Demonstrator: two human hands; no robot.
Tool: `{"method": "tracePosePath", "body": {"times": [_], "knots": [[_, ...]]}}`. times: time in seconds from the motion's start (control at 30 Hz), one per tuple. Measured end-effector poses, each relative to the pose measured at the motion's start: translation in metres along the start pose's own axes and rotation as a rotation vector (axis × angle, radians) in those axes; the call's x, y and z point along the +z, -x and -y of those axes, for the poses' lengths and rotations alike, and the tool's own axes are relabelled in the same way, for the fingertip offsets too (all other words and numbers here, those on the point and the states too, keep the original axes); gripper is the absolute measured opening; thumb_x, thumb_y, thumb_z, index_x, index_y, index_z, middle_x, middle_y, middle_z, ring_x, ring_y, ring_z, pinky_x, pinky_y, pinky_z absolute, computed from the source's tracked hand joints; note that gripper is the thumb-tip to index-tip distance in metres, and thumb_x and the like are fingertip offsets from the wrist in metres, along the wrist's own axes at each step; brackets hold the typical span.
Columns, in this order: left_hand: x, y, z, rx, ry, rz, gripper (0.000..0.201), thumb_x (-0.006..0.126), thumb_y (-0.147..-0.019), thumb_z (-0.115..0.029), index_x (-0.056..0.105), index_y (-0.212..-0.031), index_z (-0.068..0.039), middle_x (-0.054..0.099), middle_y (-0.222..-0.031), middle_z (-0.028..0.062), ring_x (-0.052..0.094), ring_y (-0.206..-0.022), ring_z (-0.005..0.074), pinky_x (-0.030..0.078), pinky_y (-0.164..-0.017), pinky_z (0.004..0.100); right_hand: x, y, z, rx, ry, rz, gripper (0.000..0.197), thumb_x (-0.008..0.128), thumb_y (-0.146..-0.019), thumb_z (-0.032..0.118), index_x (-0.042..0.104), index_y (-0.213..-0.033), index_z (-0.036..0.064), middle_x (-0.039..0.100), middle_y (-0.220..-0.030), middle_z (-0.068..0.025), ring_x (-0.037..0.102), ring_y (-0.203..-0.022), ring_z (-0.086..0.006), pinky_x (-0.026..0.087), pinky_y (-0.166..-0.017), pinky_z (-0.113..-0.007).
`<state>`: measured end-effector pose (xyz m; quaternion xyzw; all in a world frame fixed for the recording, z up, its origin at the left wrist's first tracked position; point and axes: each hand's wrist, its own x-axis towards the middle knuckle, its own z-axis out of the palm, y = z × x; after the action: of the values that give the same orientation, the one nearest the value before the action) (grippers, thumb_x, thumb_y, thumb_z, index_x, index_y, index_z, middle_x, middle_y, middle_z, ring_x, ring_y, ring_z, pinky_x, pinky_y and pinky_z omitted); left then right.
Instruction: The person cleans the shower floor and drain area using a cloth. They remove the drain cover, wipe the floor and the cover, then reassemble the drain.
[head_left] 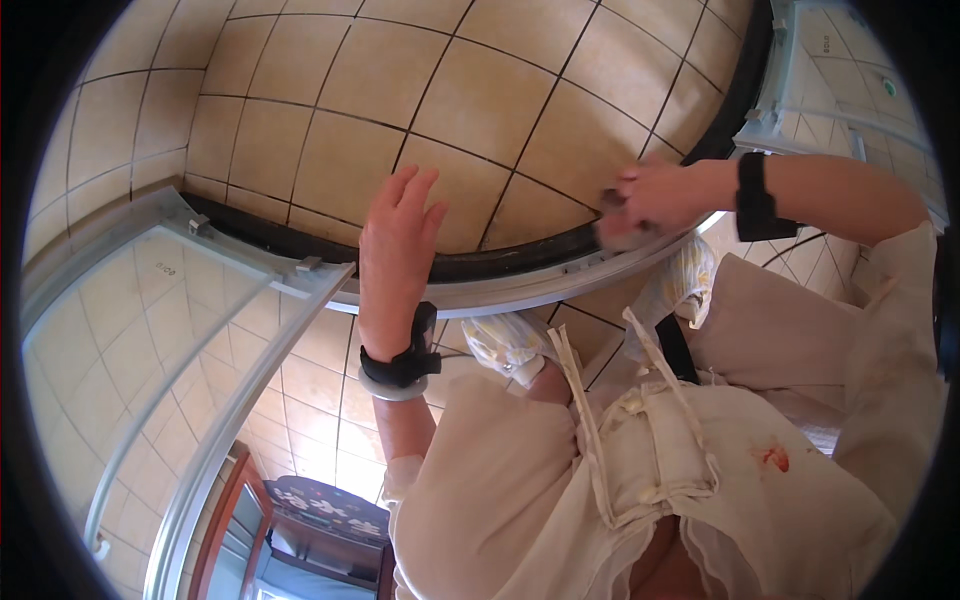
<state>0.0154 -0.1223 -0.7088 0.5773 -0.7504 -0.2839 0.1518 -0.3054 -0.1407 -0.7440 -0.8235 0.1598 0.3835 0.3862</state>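
My left hand [398, 235] hangs over the black curved curb [500, 266] with its fingers stretched out and nothing in it. A black strap and a pale bangle circle that wrist. My right hand [665, 198], smeared by motion, is closed around a blurred brownish pad [622, 228] whose exact kind I cannot make out. The pad is at the curb's inner edge, beside the curved metal rail [540, 292]. Whether it touches the curb is unclear.
Beige floor tiles [400, 75] with dark joints spread inside the curb. Glass shower doors stand at the left [150, 290] and right [850, 70]. My feet, in patterned covers [500, 340], are just outside the rail. A dark cabinet [325, 540] shows at the lower left.
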Motion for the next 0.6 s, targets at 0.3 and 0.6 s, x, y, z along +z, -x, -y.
{"method": "tracePosePath", "body": {"times": [0.3, 0.6], "knots": [[0.008, -0.002, 0.001, 0.040, 0.062, 0.042, 0.028, 0.060, -0.084, -0.009, 0.056, -0.111, -0.004, 0.055, -0.116, 0.0188, 0.054, -0.101, 0.0389, 0.047, -0.081, 0.0414, -0.021, -0.063, 0.048, -0.067, -0.384, 0.023, 0.026, 0.059, -0.066, 0.013, 0.061, -0.091, 0.0055, 0.063, -0.082, -0.0153, 0.060, -0.090, -0.0348, 0.042, -0.079, -0.055], [0.010, 0.000, -0.003, 0.080, 0.041, 0.040, 0.029, 0.060, -0.083, -0.007, 0.057, -0.112, -0.004, 0.056, -0.116, 0.0183, 0.055, -0.100, 0.0382, 0.047, -0.081, 0.0396, -0.007, -0.049, 0.066, -0.427, -0.278, -0.432, 0.019, 0.055, -0.071, 0.006, 0.057, -0.090, 0.0059, 0.055, -0.093, -0.0125, 0.057, -0.097, -0.0306, 0.039, -0.088, -0.053]]}}
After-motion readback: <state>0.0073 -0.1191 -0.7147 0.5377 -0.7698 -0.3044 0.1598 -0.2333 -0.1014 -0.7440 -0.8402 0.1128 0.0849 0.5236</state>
